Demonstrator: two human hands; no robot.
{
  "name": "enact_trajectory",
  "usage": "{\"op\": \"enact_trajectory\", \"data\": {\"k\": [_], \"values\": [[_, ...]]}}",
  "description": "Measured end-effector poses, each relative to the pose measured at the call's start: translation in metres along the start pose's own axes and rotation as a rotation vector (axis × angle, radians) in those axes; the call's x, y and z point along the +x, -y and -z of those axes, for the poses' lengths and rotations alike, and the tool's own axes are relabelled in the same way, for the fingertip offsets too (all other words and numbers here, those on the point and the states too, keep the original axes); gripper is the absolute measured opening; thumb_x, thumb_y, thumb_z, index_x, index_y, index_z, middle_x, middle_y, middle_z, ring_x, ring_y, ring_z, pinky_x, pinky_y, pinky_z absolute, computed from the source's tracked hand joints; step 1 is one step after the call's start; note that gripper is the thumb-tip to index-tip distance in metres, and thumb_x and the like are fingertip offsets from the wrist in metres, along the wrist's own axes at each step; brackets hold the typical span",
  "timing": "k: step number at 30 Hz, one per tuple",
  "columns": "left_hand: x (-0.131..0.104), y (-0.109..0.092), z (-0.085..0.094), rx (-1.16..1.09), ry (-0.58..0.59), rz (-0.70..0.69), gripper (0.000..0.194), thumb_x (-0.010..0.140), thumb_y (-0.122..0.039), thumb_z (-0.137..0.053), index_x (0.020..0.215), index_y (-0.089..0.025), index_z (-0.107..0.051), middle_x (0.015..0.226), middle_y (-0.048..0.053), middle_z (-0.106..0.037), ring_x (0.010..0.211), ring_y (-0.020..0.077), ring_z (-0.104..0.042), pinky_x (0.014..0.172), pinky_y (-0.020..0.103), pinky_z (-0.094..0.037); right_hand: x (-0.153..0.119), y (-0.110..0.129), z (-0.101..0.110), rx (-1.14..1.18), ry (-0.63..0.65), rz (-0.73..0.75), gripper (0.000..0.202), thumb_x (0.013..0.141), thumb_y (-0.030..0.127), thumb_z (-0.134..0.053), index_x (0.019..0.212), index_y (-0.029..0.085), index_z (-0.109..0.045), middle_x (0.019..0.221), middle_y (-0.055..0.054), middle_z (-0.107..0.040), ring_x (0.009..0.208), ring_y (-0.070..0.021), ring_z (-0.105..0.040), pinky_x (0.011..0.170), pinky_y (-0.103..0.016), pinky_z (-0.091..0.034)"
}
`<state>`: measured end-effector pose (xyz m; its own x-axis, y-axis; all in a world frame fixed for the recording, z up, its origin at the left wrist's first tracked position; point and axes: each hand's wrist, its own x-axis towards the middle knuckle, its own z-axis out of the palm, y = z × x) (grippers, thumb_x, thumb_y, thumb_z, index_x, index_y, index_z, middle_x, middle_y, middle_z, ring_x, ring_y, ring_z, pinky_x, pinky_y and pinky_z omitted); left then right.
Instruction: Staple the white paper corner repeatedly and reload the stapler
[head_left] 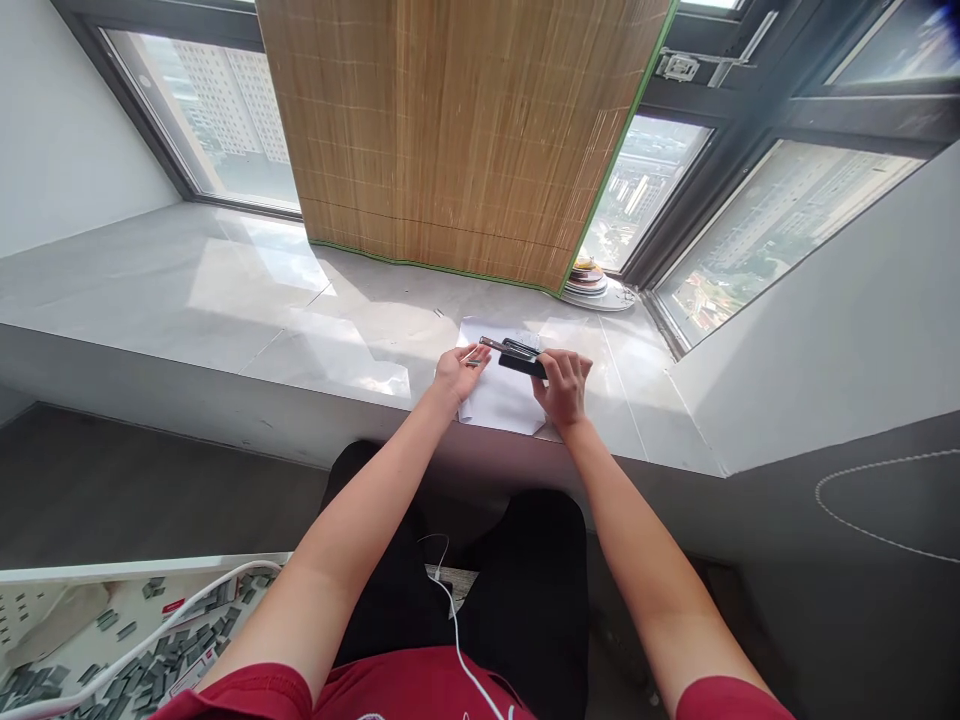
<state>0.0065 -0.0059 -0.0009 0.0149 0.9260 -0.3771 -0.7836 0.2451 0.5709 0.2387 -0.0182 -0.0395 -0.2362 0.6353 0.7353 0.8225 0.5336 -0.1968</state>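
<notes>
My right hand [566,385] is wrapped round the rear end of a black stapler [523,366], held above white paper sheets [504,398] on the sill. The stapler's top is swung up, so its long metal parts stand apart from the black base. Left of its front end, my left hand [459,373] is turned palm up, its fingers partly spread. A small, thin grey piece, which looks like a staple strip [473,362], rests in those fingers. Its far end and exact shape are too small to make out.
Staple strips [161,655] lie scattered in a white bin [142,568] at the lower left, crossed by a white cable [172,622]. A bamboo blind [450,130] hangs over the tiled sill [352,310]. Stacked plates [589,285] stand by the right window.
</notes>
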Motion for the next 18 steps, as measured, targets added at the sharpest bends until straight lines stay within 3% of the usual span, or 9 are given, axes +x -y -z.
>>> {"op": "enact_trajectory", "data": {"k": [4,7,11,15,18], "values": [[-0.006,-0.019,0.002,0.007,-0.036,-0.205,0.046,0.097,0.006,-0.047,0.137,-0.015,-0.058,0.135,0.017,-0.072,0.131,0.0201,-0.073,0.116,0.037,-0.06,0.007,-0.004,-0.004,0.1,-0.007,0.013,0.021,0.103,0.037,-0.061,0.119,0.024,-0.063,0.111,-0.015,-0.073,0.102,-0.0346,-0.066,0.094,-0.052,-0.05],[-0.015,-0.028,0.001,0.061,-0.03,-0.328,0.028,0.106,-0.003,-0.052,0.129,-0.016,-0.06,0.125,0.013,-0.076,0.124,0.0173,-0.076,0.116,0.034,-0.06,0.009,-0.008,-0.011,0.157,0.086,0.008,0.024,0.099,0.035,-0.064,0.12,0.024,-0.063,0.11,-0.014,-0.074,0.101,-0.0344,-0.067,0.093,-0.051,-0.052],[-0.03,-0.021,-0.003,0.26,0.045,-0.412,0.015,0.106,-0.011,-0.064,0.12,-0.017,-0.064,0.11,0.01,-0.08,0.109,0.018,-0.08,0.115,0.041,-0.06,0.01,-0.01,-0.015,0.177,0.194,-0.001,0.028,0.097,0.038,-0.069,0.121,0.024,-0.066,0.112,-0.014,-0.075,0.107,-0.0361,-0.066,0.095,-0.053,-0.053],[-0.042,-0.01,-0.005,0.455,0.134,-0.426,0.025,0.094,-0.022,-0.083,0.115,-0.017,-0.07,0.098,0.009,-0.083,0.094,0.0205,-0.081,0.108,0.047,-0.061,0.014,0.003,-0.003,0.159,0.132,0.038,0.031,0.103,0.047,-0.067,0.126,0.026,-0.068,0.129,-0.014,-0.073,0.122,-0.0368,-0.062,0.105,-0.055,-0.05],[-0.046,-0.006,-0.006,0.547,0.161,-0.423,0.04,0.082,-0.033,-0.095,0.111,-0.018,-0.074,0.091,0.008,-0.083,0.088,0.0211,-0.079,0.101,0.045,-0.062,0.018,0.024,0.009,0.179,0.084,0.054,0.024,0.107,0.047,-0.062,0.119,0.028,-0.072,0.123,-0.012,-0.075,0.115,-0.0338,-0.065,0.104,-0.054,-0.052]]}}
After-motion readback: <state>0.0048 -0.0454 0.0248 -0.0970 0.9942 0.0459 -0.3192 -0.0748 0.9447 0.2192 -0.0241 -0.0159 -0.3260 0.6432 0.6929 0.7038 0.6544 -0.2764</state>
